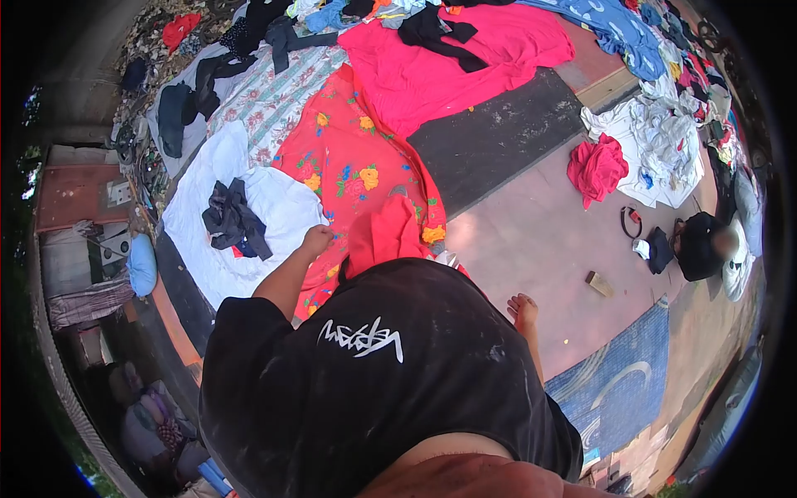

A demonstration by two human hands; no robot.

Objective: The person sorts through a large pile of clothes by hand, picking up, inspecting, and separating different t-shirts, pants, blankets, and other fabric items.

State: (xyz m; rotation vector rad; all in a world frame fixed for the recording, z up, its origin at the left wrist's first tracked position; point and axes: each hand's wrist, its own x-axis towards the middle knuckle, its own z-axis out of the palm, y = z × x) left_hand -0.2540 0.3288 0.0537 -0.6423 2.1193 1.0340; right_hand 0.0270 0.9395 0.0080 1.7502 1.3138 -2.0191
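Observation:
My left hand (317, 241) is closed in a fist over the edge between a white cloth (286, 195) and a red flowered cloth (344, 170). Whatever it may hold is hidden. A crumpled dark garment (237, 220) lies on the white cloth. In front of my black shirt is a plain red cloth (390, 236), its lower part hidden by my body. Low on my right side, my right hand (523, 309) hangs with fingers loosely bent and apart, touching nothing. Beneath it is a pinkish floor sheet (498, 241).
Ahead spreads a bright pink cloth (481, 50) beside a black mat (498, 133). At right are a pink-red garment (596, 170), white clothes (652, 149), a small block (599, 284) and a person (701, 249). A blue patterned mat (618, 382) lies below; heaped clothes line the far edge.

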